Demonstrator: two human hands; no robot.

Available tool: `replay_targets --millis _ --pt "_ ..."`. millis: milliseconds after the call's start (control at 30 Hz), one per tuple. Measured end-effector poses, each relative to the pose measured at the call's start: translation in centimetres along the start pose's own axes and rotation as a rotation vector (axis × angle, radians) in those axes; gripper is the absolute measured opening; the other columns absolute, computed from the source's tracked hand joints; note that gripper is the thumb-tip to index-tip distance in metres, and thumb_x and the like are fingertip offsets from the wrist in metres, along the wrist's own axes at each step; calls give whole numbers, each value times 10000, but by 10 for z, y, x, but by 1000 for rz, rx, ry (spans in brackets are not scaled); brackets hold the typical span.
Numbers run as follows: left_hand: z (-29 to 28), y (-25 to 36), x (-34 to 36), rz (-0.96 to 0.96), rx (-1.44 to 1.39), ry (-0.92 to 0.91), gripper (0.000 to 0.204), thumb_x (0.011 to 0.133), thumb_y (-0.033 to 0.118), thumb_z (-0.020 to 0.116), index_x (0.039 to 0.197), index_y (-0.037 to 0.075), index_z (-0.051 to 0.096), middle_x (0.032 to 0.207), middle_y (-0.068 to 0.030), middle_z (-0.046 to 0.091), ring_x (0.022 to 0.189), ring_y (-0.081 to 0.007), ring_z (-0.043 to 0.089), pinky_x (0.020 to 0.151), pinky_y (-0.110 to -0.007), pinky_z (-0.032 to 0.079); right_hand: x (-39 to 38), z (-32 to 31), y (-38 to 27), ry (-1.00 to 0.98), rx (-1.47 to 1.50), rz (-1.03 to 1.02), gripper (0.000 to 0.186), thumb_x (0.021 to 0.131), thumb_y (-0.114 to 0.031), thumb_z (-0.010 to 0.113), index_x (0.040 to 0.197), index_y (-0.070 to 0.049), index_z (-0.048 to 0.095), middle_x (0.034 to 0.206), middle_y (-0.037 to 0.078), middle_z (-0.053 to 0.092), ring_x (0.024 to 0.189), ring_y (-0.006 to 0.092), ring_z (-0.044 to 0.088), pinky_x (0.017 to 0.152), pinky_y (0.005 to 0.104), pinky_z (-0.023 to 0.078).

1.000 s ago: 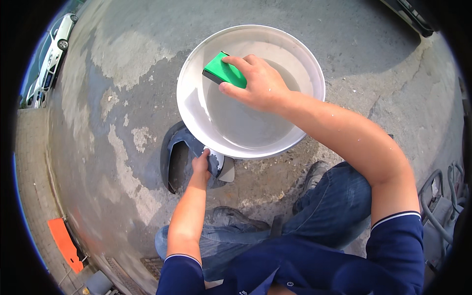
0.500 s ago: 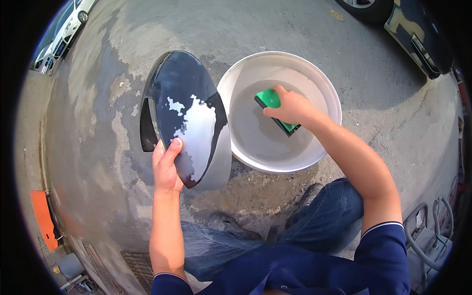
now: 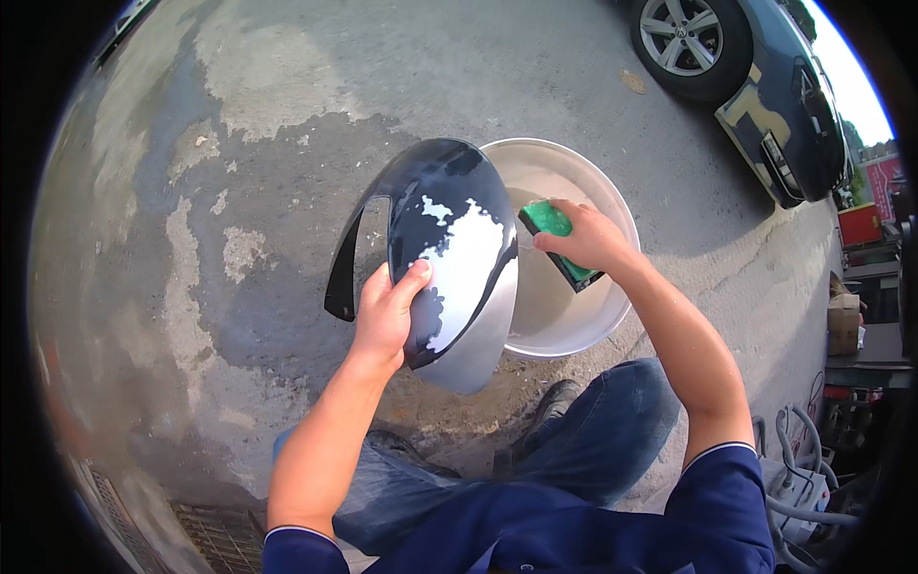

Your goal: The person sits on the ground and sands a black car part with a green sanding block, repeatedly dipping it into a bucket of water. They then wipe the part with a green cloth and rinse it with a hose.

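Left hand (image 3: 385, 318) gripping dark shell (image 3: 463, 268), right hand (image 3: 591, 239) green block (image 3: 549, 219); patchy grey ground (image 3: 277, 297), car (image 3: 796, 110) upper right.

At centre, the curved shell (image 3: 459, 230) is black with jagged white patches — grey along its lower right edge. Right of centre, the block (image 3: 548, 220) is green and black, the tub (image 3: 574, 166) whitish.

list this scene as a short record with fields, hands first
left hand: holds dark curved shell with pale patch
right hand: holds green-and-black block over basin
basin: white, round, partly hidden by shell
ground: grey, patchy
upper right: dark car
lower right: grey hoses
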State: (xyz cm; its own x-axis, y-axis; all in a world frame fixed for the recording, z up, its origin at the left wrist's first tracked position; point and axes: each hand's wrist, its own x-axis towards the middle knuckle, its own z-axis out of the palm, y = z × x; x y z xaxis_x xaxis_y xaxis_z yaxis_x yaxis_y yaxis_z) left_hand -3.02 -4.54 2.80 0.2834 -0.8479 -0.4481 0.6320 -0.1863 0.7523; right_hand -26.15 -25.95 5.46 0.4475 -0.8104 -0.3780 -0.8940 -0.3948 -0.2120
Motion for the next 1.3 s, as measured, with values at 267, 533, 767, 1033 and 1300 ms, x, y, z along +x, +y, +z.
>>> replay_targets --millis 267,533,767,1033,1300 --pt "10 -7 6 66 -15 18 247 1076 232 631 1196 17 647 1052 -41 708 893 -105 670 781 -282 552 -81 -26 -84 390 113 -361 674 821 -448 825 1383 -139 617 1289 264 589 1111 424 670 918 498 580" --pt "8 -15 11 104 -46 -4 330 1106 252 577 1301 -12 617 1198 -77 709 1010 -130 677 904 -299 546 -33 -21 -97 497 138 -364 511 815 -377 825 1203 -75 685 1091 240 617 966 403 680 763 496 586" --pt "14 -4 10 135 -22 42 327 1077 296 643 1216 0 654 1079 -52 718 923 -109 676 813 -277 548 -98 -10 -105 427 97 -664 559 795 -377 831 1256 -98 683 1150 226 606 982 395 677 792 473 590" --pt "20 1 6 127 -19 49 323 1079 246 636 1258 -22 634 1118 -81 718 972 -133 682 867 -298 552 -101 -7 -104 475 112 -685 518 794 -367 828 1190 -69 677 1129 284 603 961 433 671 764 481 591" --pt "12 -4 8 185 79 11 291 1089 241 606 1232 -8 650 1115 -55 712 983 -109 664 877 -283 538 -37 -21 -92 575 0 -434 489 835 -376 805 1192 -69 676 1063 266 594 968 421 682 757 490 585"
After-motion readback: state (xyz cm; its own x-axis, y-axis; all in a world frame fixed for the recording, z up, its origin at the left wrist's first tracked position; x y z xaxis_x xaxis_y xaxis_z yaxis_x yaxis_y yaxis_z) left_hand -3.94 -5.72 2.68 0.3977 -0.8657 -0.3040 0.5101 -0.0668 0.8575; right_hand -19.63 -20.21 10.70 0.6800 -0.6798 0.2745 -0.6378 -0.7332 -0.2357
